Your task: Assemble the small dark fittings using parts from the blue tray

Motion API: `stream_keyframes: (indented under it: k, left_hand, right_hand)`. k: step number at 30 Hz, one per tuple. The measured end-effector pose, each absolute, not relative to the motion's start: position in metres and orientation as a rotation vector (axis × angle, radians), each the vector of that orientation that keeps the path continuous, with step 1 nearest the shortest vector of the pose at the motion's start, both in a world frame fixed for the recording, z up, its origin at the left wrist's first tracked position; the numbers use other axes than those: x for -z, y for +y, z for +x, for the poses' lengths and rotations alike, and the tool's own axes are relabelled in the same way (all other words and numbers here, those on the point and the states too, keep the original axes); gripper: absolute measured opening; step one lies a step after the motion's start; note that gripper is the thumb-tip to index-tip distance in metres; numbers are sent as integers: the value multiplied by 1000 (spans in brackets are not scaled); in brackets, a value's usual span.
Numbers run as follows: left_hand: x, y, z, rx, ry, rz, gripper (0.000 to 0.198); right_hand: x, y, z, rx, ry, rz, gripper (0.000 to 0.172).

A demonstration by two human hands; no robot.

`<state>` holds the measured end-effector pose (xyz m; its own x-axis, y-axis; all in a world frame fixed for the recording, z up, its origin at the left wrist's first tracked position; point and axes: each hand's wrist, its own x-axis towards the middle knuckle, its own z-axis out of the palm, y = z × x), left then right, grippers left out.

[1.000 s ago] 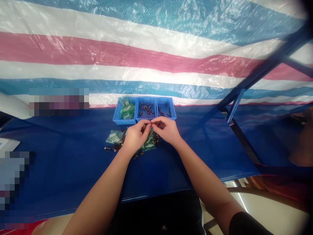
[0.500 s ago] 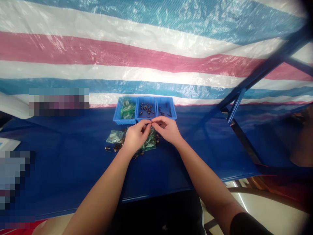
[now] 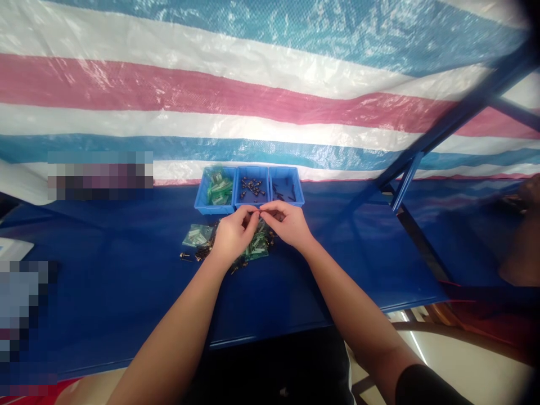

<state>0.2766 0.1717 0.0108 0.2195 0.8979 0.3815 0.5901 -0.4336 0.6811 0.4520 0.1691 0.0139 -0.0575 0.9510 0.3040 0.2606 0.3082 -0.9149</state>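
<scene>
My left hand [image 3: 235, 233] and my right hand [image 3: 288, 222] meet fingertip to fingertip in front of three blue bins. Both are closed in a pinch; whatever lies between the fingertips is too small and too hidden to name. Below them on the table is a mixed pile: small dark and brassy screw-like parts [image 3: 205, 247] and green-tinted plastic packets [image 3: 258, 246], partly covered by my hands. A clear packet of pale strips [image 3: 197, 235] lies at the pile's left. One loose metal piece [image 3: 184, 256] sits apart from it.
The left bin [image 3: 214, 210] holds green packets, the middle bin [image 3: 253, 196] small screw-like parts, the right bin [image 3: 300, 197] thin dark pieces. A blue metal frame [image 3: 447, 124] slants at right. Striped sheeting [image 3: 253, 95] hangs behind the blue table [image 3: 126, 281]. Another person's arm [image 3: 523, 247] shows at far right.
My joined fingertips have shifted very slightly left, along with a small shift of the view. The pinch looks the same, and the pile and bins look unchanged.
</scene>
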Motion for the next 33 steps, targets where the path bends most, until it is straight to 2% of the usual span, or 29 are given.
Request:
stream_keyframes:
  k: [15,33]
  left_hand:
    - [-9,173,277,-1020,1323,2078,30]
    - [-7,174,277,-1124,1340,2110,20]
  right_hand:
    - [-13,169,453,-836,-1547,-1083,17]
    - [-13,170,454,-874,-1531,-1219,19]
